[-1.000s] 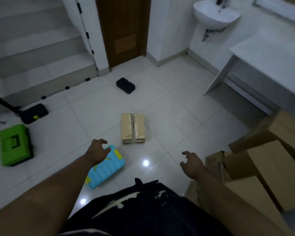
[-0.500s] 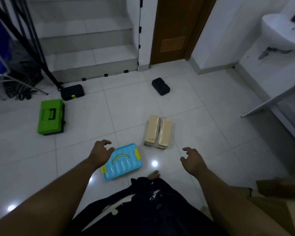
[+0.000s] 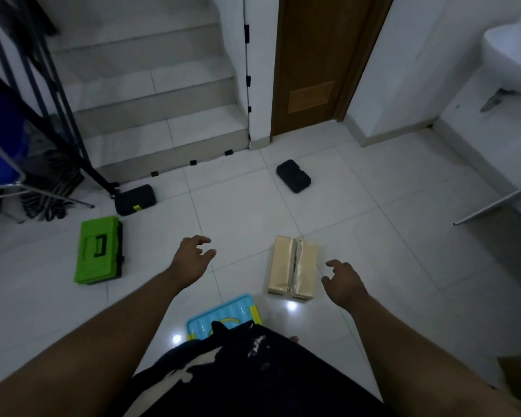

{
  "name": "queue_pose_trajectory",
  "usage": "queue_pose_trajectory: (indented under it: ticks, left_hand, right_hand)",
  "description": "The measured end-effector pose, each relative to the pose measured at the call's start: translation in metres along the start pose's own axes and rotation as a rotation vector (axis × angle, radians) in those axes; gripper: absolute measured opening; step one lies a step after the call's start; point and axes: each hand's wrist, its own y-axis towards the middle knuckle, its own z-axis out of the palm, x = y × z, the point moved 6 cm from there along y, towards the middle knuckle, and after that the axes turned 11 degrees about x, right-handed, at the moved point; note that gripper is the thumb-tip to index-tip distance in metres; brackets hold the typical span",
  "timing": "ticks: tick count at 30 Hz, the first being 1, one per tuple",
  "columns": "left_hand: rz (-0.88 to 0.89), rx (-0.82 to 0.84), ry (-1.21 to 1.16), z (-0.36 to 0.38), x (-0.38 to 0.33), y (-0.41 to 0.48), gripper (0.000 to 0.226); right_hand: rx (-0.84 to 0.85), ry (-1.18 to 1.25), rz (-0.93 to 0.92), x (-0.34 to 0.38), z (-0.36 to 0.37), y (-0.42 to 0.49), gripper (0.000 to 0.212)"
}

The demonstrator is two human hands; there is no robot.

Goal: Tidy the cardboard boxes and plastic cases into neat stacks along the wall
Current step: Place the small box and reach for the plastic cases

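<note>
Head view: left hand (image 3: pixel 191 259) and right hand (image 3: pixel 343 281) empty, fingers loosely curled, flanking box (image 3: pixel 294 272).

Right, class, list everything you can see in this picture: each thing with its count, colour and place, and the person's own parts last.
cardboard box: one, tan, on the floor, centre
green case: one, green, on the floor, left
blue case: one, blue with yellow clasps, on the floor nearest the person, partly hidden
step case: one, black, by the bottom step
door case: one, black, on the floor before the door
door: one, brown, far wall
steps: several, pale, far left
sink: one, white, top right
left grip: one, bare, holding nothing, left of the cardboard box
right grip: one, bare, holding nothing, right of the cardboard box
</note>
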Motion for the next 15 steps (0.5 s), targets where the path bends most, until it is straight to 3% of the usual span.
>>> queue_pose_trajectory:
  ticks: [15]
  left_hand:
    - [0.153, 0.22, 0.057, -0.075, -0.03, 0.148, 0.027]
  right_hand:
    - [-0.177, 0.244, 0.335, 0.053, 0.012, 0.012, 0.05]
